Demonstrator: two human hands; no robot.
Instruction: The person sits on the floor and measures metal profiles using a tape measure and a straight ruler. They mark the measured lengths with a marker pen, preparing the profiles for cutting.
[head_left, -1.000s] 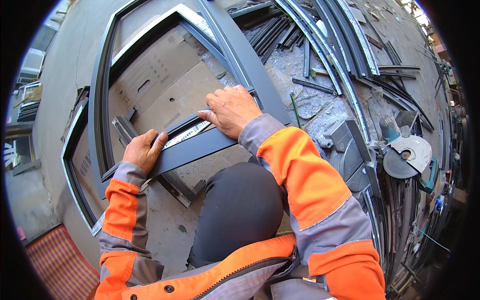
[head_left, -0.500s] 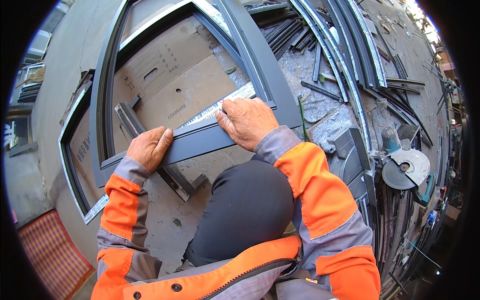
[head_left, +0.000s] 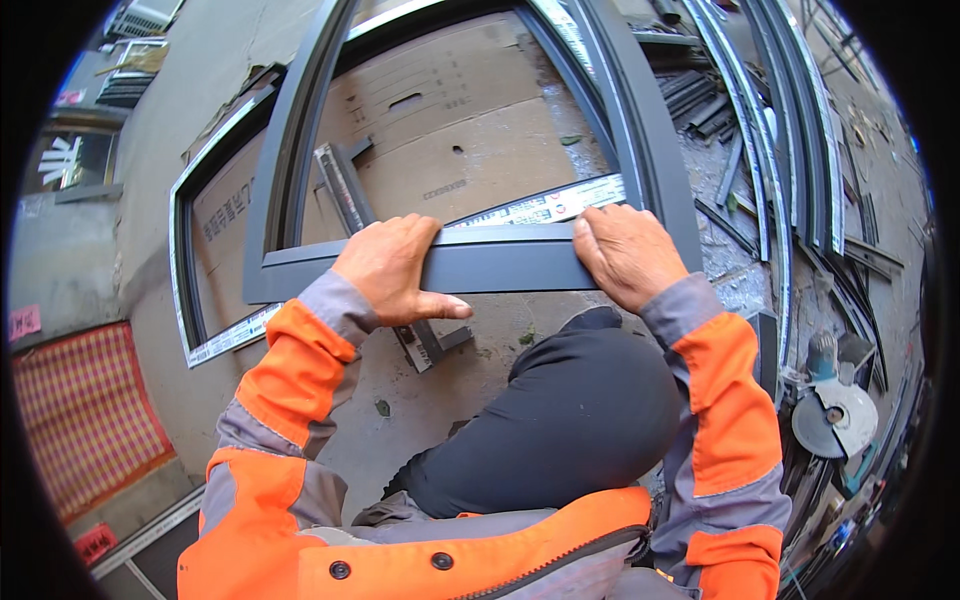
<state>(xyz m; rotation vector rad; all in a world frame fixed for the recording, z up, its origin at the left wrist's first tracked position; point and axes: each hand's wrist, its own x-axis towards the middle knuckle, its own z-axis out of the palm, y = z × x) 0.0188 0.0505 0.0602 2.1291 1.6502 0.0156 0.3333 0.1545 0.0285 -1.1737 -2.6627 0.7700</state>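
Concrete floor (head_left: pixel 480 370) — 2 hands grip grey frame bar (head_left: pixel 500 265).

The person wears a work jacket in bright orange and grey. Each sleeve is orange along the upper arm and forearm, with a grey band at the elbow and a grey cuff at the wrist. The left hand (head_left: pixel 392 268) and the right hand (head_left: pixel 625 255) are bare, without gloves. The jacket front is orange, with a dark toothed zip running along its edge, a grey lining beside it, and two dark round press studs near the lower hem. The trousers are dark, plain, and show over the bent knee.
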